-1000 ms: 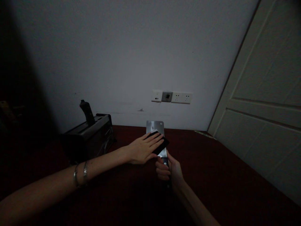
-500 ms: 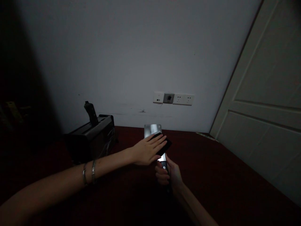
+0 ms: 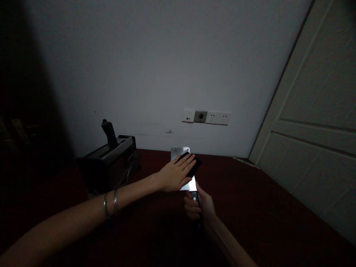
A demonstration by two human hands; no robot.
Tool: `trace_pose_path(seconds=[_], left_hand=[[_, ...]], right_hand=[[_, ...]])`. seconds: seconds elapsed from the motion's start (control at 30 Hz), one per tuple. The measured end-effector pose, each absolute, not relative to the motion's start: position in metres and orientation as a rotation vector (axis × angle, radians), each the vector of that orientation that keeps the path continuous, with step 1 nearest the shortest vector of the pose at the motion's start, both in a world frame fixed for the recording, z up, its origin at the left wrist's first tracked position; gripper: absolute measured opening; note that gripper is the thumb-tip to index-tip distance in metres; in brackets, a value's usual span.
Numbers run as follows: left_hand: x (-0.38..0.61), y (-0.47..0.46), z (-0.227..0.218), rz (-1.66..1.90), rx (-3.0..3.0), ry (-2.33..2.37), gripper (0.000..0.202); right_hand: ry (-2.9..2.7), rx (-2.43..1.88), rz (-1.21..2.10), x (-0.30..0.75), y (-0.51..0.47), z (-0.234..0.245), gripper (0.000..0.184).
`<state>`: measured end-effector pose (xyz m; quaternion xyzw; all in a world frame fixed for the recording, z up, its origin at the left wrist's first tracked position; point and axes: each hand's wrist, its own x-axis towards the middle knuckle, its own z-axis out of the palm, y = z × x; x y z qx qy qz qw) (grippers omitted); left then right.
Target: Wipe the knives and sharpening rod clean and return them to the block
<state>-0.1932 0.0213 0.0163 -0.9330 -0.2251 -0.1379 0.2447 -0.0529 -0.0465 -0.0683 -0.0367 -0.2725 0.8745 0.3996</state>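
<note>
My right hand (image 3: 200,204) is wrapped around the black handle (image 3: 194,198) of a cleaver, whose broad shiny blade (image 3: 178,152) points away from me toward the wall. Against the blade's upper face my left hand (image 3: 178,174) presses a flat black pad (image 3: 197,165), roughly rectangular; whether it is cloth or sponge I cannot tell. The left fingers lie stretched over the pad, with the thumb at its near edge. Hand and pad cover the middle of the blade. Bright light reflects from the bare blade near the handle.
A dark knife block (image 3: 108,163) with one black handle (image 3: 109,133) sticking up stands on the dark red table (image 3: 239,193), left of my hands. Behind are a pale wall with a row of sockets (image 3: 205,116), and a panelled door (image 3: 311,129) at right.
My left hand and the black pad have slid slightly up the blade, away from the handle. More blade shows near the handle. My right hand keeps its grip.
</note>
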Motion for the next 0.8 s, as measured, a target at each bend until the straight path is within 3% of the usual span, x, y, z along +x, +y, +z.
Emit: trace_pose_path(seconds=[0.3,0.6,0.8], left_hand=[[-0.195,0.054,0.025,-0.340,-2.556,-0.876,0.060],[-0.188,0.003,0.009,-0.304,-2.562,-0.590,0.063],[-0.197,0.008,0.021,-0.280,-2.571,-0.505,0.060]], right_hand=[[-0.683,-0.126,2.279,-0.062,-0.049,-0.074,0.036],[-0.700,-0.092,2.183,-0.049,-0.042,-0.069,0.036],[-0.735,-0.074,2.152,-0.047,-0.043,-0.063,0.037]])
